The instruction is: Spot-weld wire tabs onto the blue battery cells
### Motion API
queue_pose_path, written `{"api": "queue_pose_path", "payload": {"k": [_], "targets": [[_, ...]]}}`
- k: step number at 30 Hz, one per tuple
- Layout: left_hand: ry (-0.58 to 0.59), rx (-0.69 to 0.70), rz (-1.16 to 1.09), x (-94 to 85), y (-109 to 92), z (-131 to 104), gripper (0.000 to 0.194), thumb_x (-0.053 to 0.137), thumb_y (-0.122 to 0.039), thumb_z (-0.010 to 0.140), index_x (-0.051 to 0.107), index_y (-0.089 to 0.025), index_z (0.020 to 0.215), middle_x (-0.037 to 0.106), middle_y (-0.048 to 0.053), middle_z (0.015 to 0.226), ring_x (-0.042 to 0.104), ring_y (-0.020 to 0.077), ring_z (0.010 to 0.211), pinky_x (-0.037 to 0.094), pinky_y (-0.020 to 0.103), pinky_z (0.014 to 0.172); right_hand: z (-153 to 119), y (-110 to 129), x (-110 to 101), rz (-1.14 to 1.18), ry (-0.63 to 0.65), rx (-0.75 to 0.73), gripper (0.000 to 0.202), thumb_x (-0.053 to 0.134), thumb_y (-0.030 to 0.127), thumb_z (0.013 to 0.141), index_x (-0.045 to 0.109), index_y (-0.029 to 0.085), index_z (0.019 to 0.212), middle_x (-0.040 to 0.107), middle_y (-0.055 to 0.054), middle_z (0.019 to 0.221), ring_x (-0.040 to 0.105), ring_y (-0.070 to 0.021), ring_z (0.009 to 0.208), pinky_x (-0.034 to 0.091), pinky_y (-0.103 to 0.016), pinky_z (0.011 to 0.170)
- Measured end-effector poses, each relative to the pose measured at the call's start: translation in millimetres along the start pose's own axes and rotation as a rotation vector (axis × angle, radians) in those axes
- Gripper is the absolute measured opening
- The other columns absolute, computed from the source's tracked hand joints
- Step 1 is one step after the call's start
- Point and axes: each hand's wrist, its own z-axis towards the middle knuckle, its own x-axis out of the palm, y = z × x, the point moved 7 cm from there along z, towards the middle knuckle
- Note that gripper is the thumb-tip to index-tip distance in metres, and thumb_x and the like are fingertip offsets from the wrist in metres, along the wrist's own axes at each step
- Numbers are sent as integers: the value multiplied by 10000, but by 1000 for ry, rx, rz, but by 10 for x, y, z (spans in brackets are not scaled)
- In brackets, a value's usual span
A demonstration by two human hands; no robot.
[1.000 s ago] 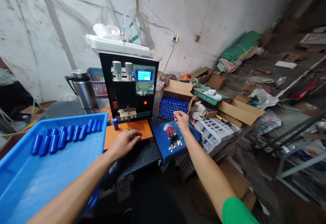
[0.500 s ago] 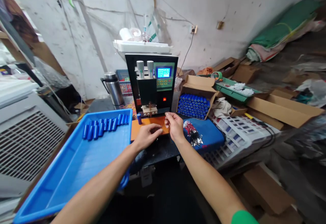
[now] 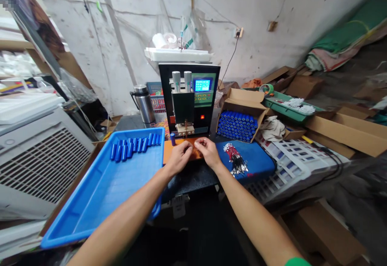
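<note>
My left hand (image 3: 180,156) and my right hand (image 3: 208,151) are close together over the orange board (image 3: 168,153), in front of the black machine (image 3: 165,92) with its lit screen. Fingers and thumb are pressed together on both hands, and whatever they pinch is too small to make out. One blue cylinder (image 3: 173,138) stands upright on the board, left of the machine's metal tips. More blue cylinders (image 3: 124,152) lie in the blue tray (image 3: 102,213) at the left. Red, black and white leads (image 3: 236,159) lie on the blue pad (image 3: 260,159) at the right.
Behind the pad, a cardboard box (image 3: 242,96) holds many blue cylinders. A steel flask (image 3: 146,104) stands behind the blue tray. A green tray (image 3: 281,104) and a white crate (image 3: 290,169) are at the right. A foam tray (image 3: 178,55) sits on the machine.
The camera view has shifted, so the scene sits farther right. My left hand's fingers have drawn together, and both hands are now level with each other over the board.
</note>
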Motion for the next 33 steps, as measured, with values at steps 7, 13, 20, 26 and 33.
{"api": "queue_pose_path", "payload": {"k": [7,13,20,26,33], "targets": [[-111,-16,167,-129,-39,-27,221,458,-326,848,507,-191,680,488,-29,594,430,117,559,341,254,564,-9,-77,-4,-19,14,12,252,713,422,702,642,180,714,576,9,579,522,-132,524,409,-237,482],[-628,-178,155,-635,65,-118,181,480,-273,813,367,-228,679,403,-31,634,428,142,619,402,274,612,5,-145,-122,147,-115,93,296,739,428,652,612,165,704,573,17,565,496,-100,481,383,-206,435],[-547,-162,334,-581,279,-10,429,611,-282,781,510,-155,1179,590,141,1125,540,286,1116,434,421,957,-2,-153,-89,135,-108,90,289,731,424,664,617,162,706,577,12,569,508,-102,491,377,-195,425],[-227,-188,193,-321,359,91,242,502,-333,848,644,-162,945,669,27,781,593,170,689,474,292,678,25,-143,-67,86,-96,68,281,721,428,681,620,167,698,577,11,570,522,-112,508,382,-201,429],[-75,-128,-62,-105,200,92,220,563,-379,817,621,-170,851,690,20,760,616,171,715,491,275,670,75,-129,1,69,-88,87,293,710,447,683,607,173,699,580,11,575,511,-113,491,378,-210,425]]}}
